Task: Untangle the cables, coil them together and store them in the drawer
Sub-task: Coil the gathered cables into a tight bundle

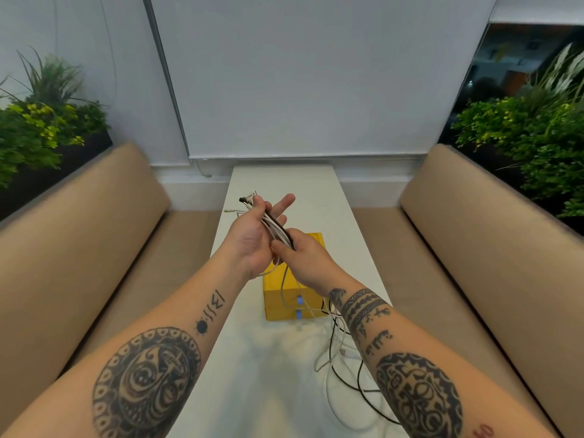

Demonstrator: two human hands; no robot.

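The left hand (pixel 251 238) and right hand (pixel 305 259), close together, both grip the cables (pixel 278 230) above the yellow drawer box (pixel 278 294), slack trailing to the near right edge of the table (pixel 278 368); the right should draw evenly down while the left pins the ends.

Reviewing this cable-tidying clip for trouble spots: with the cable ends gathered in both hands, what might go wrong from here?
1. The loose cable lengths lie crossed on the white table under the right forearm; coiling may tighten them into a knot.
2. Some strands drape over the yellow drawer box; pulling could drag it.
3. Its drawers look closed, while the left hand and right hand both grip the cable bundle.
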